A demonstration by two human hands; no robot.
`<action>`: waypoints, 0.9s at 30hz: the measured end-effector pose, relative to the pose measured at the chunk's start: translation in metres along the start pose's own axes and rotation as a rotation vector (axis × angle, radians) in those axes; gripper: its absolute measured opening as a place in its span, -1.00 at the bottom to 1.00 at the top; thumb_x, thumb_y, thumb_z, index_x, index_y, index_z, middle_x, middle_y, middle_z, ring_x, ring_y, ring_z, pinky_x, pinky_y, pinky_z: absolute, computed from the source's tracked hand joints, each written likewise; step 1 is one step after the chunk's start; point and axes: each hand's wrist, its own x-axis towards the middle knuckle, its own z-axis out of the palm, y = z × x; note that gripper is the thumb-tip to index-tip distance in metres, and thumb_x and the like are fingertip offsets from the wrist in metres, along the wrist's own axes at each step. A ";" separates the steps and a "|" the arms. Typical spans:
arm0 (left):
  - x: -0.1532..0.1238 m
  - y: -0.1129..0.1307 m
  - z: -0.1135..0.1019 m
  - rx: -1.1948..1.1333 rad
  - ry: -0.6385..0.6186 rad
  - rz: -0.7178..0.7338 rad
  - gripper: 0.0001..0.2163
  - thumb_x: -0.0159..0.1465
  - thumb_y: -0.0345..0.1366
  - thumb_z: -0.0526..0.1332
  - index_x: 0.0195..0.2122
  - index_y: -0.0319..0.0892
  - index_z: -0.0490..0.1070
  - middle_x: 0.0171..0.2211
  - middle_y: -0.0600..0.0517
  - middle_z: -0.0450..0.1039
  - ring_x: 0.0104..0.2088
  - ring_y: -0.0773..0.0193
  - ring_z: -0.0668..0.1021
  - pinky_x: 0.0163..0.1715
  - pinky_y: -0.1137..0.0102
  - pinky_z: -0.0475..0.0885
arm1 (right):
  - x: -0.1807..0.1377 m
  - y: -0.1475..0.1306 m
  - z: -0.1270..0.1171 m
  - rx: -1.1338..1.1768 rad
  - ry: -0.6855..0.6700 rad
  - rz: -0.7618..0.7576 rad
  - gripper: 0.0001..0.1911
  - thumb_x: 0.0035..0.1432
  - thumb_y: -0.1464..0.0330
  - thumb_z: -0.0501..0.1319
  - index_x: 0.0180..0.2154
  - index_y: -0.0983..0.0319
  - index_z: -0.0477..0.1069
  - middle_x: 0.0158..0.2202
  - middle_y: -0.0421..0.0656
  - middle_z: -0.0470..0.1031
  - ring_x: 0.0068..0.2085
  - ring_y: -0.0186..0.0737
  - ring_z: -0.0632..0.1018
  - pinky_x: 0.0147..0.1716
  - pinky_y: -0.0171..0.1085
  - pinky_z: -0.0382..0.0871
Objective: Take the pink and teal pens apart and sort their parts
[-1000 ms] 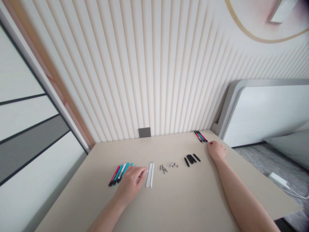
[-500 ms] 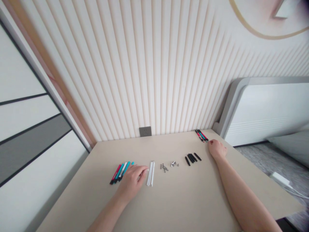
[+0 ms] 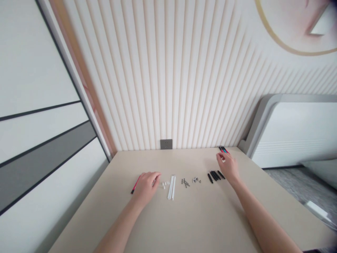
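My left hand [image 3: 146, 183] lies palm down over a bunch of coloured pen barrels with its fingers bent around them. Only the tip of a red barrel [image 3: 135, 186] sticks out at its lower left. Right of it lie a few small white pieces [image 3: 165, 183], a row of white tubes [image 3: 171, 182], small dark screws [image 3: 185, 182], metal bits [image 3: 196, 180] and black caps [image 3: 216, 175]. My right hand [image 3: 228, 166] hovers just behind the caps, fingers pinched on a small white bit. A few finished pens [image 3: 224, 149] lie beyond it.
The beige table [image 3: 184, 218] meets a ribbed wall with a grey socket [image 3: 166, 144]. A white and grey cabinet [image 3: 39, 140] stands on the left. A padded white headboard [image 3: 295, 130] is on the right.
My left hand slid back over the coloured barrels, uncovering small white pieces. My right hand drew back from the finished pens toward the black caps. The view shifted left.
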 end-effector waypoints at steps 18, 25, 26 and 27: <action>-0.005 -0.053 -0.025 0.175 -0.171 -0.246 -0.82 0.29 -0.33 0.10 -0.35 -0.15 0.50 -0.33 -0.03 0.50 -0.26 0.19 0.53 -0.22 0.38 0.33 | -0.066 -0.099 0.011 0.194 -0.210 -0.359 -0.78 0.31 0.31 0.07 -0.32 0.18 0.45 -0.33 -0.14 0.56 -0.23 -0.15 0.50 -0.17 -0.19 0.19; -0.004 -0.029 -0.012 0.193 -0.232 -0.165 -0.85 0.27 -0.32 0.17 -0.30 -0.12 0.54 -0.28 -0.05 0.48 -0.20 0.15 0.50 -0.18 0.33 0.32 | -0.060 -0.100 0.006 0.181 -0.226 -0.315 -0.76 0.31 0.30 0.06 -0.33 0.17 0.46 -0.32 -0.14 0.57 -0.22 -0.14 0.50 -0.17 -0.19 0.19; -0.004 -0.028 -0.011 0.196 -0.228 -0.159 -0.86 0.26 -0.33 0.18 -0.29 -0.12 0.55 -0.29 -0.05 0.48 -0.20 0.14 0.50 -0.18 0.32 0.32 | -0.060 -0.102 0.006 0.175 -0.237 -0.315 -0.76 0.31 0.30 0.07 -0.34 0.17 0.46 -0.32 -0.15 0.57 -0.22 -0.14 0.50 -0.16 -0.18 0.19; -0.004 -0.027 -0.011 0.195 -0.224 -0.153 -0.86 0.26 -0.33 0.18 -0.29 -0.12 0.55 -0.29 -0.05 0.47 -0.20 0.14 0.50 -0.19 0.31 0.33 | -0.061 -0.102 0.006 0.169 -0.244 -0.317 -0.77 0.31 0.31 0.07 -0.34 0.17 0.46 -0.32 -0.15 0.57 -0.21 -0.14 0.50 -0.16 -0.18 0.19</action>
